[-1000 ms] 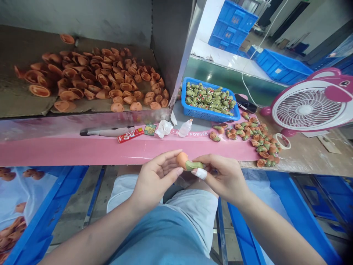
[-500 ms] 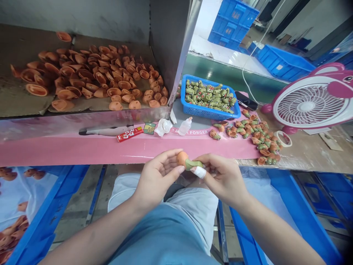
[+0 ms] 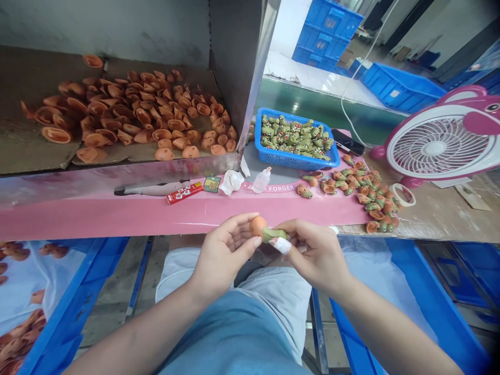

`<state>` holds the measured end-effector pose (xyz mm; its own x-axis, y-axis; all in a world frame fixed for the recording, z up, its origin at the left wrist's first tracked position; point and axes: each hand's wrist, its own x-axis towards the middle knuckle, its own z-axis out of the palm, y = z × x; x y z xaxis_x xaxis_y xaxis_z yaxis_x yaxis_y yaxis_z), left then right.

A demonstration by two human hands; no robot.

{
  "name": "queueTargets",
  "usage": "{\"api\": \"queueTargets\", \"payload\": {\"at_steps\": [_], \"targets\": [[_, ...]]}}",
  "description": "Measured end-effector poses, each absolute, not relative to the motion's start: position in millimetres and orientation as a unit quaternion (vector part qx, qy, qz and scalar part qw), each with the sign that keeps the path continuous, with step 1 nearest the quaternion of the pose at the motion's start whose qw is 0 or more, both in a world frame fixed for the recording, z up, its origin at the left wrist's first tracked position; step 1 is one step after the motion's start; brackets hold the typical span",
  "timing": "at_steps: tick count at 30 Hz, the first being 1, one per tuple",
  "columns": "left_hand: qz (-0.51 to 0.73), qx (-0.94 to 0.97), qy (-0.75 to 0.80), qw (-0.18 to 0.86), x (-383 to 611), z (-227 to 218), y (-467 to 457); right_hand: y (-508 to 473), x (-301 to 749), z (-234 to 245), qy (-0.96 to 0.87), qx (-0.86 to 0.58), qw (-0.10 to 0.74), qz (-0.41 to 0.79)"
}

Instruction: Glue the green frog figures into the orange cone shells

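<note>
Between my hands, just in front of the table edge, are an orange shell piece [image 3: 258,226] and a green figure piece [image 3: 273,234], touching end to end. My left hand [image 3: 223,255] pinches the orange shell piece between thumb and fingers. The green figure piece is gripped by my right hand [image 3: 316,253], whose thumb has a white wrap round it. How far the two pieces fit into each other I cannot tell. Beyond my hands, a small plastic bottle [image 3: 261,180] and a crumpled white tissue [image 3: 232,182] lie on the pink mat [image 3: 219,212].
A metal-edged booth at left holds many loose orange shells [image 3: 133,112]. A blue basket [image 3: 299,160] is full of green pieces. Joined orange-and-green pieces [image 3: 377,195] lie at right beside a tape roll [image 3: 404,195] and a pink fan [image 3: 439,140]. Blue crates [image 3: 433,307] flank my legs.
The view has shifted slightly. Both hands keep the same grip on the orange and green pieces, with hardly any movement.
</note>
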<state>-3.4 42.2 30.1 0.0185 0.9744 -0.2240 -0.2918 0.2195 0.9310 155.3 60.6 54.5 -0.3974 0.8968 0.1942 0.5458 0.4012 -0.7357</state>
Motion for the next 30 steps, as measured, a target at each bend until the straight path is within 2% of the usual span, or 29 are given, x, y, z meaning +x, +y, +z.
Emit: {"api": "queueTargets", "payload": {"at_steps": [13,21,26,30], "targets": [[0.484,0.303,0.452,0.686,-7.4,20.5,50.3,65.0,152.4,46.7,-0.683,-0.502,0.294,0.441],[0.470,0.236,0.426,0.736,-6.9,19.5,51.2,81.9,157.6,25.6,-0.524,-0.514,0.330,0.593],[0.457,0.223,0.418,0.753,-5.2,11.9,53.5,85.5,158.8,7.4,-0.499,-0.528,0.330,0.603],[0.449,0.229,0.435,0.746,-3.9,7.0,54.1,87.7,163.8,-0.6,-0.525,-0.554,0.322,0.560]]}}
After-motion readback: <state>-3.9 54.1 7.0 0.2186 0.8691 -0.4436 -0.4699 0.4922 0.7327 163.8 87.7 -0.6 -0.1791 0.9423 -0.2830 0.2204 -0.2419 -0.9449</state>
